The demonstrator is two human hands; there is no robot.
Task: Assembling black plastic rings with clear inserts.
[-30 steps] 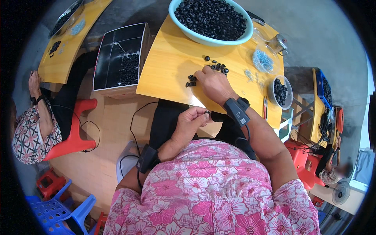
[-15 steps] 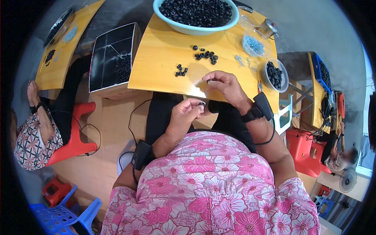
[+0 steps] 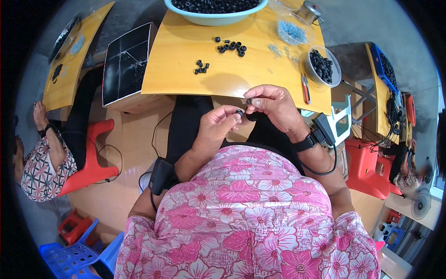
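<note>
My left hand [image 3: 214, 130] pinches a small black round part [image 3: 239, 112] between thumb and fingers, above my lap. Just to its right and slightly higher, my right hand [image 3: 277, 110] grips another small dark piece [image 3: 249, 101], mostly covered by its fingertips. The two held pieces are close but apart. On the yellow table [image 3: 176, 79] beyond my hands lies a loose group of black ring-shaped parts [image 3: 232, 46], with a smaller cluster of short black parts [image 3: 202, 68] nearer to me.
A pale blue basin [image 3: 216, 19] of black parts stands at the back. To the right are a tub of black parts [image 3: 321, 66], a dish of small clear-blue pieces [image 3: 291, 32] and a red-handled tool [image 3: 305, 88]. An open box [image 3: 127, 65] is left. Co-workers sit on both sides.
My right hand has come down off the table's edge toward my left hand, its piece now close to the left one. The view has shifted slightly.
</note>
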